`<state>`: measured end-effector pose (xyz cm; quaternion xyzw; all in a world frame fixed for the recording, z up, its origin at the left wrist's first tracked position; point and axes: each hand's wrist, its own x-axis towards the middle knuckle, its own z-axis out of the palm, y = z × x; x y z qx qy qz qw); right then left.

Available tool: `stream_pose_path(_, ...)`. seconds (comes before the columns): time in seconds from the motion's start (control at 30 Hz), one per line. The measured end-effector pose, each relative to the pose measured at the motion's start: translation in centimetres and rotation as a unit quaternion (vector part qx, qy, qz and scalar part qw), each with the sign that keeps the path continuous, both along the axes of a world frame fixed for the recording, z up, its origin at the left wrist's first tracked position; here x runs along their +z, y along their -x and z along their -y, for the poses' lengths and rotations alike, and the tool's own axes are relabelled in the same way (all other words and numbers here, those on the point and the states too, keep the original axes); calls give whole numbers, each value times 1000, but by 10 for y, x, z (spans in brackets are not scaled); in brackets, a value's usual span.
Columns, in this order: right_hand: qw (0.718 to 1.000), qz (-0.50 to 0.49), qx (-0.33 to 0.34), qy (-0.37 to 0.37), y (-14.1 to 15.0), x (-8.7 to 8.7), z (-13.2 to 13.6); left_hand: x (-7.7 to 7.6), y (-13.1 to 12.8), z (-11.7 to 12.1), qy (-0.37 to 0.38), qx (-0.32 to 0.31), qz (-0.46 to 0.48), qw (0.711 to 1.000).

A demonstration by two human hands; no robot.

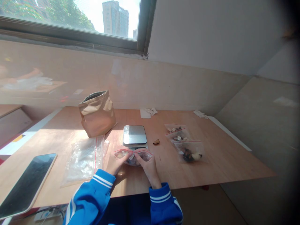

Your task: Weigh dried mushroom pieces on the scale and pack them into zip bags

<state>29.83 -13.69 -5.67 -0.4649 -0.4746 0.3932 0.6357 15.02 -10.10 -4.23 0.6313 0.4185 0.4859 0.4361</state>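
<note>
A clear zip bag (133,162) with a red seal strip is between my two hands, close to the table's front edge. Small mixed pieces show inside it. My left hand (117,162) pinches the seal near its middle from the left. From the other side my right hand (147,164) pinches the same strip, thumbs almost meeting. Just behind the bag stands a digital scale (134,135) with a bare silver plate; the bag covers part of its front. A small brown curved piece (156,142) lies right of the scale.
Filled zip bags (191,153) lie to the right. Left are a stack of flat clear bags (82,159), an open brown paper pouch (97,115) and a large phone or tablet (28,182). Crumpled tissue (150,112) rests along the wall on the wooden table (222,156).
</note>
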Motion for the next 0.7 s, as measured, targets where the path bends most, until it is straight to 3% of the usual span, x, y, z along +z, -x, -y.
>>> stream_pose_path(0.13,1000,11,11,-17,1,5,2,-6,2,-1,-60,31,-29,997)
stream_pose_path(0.27,998,52,-11,-37,0,5,2,-2,2,1,-114,20,-69,991)
stream_pose_path(0.5,990,104,-74,-53,-1,-4,1,-1,2,1,-112,38,-64,991)
stream_pose_path(0.7,988,115,-88,-58,1,-7,3,1,1,3,-71,46,-41,996)
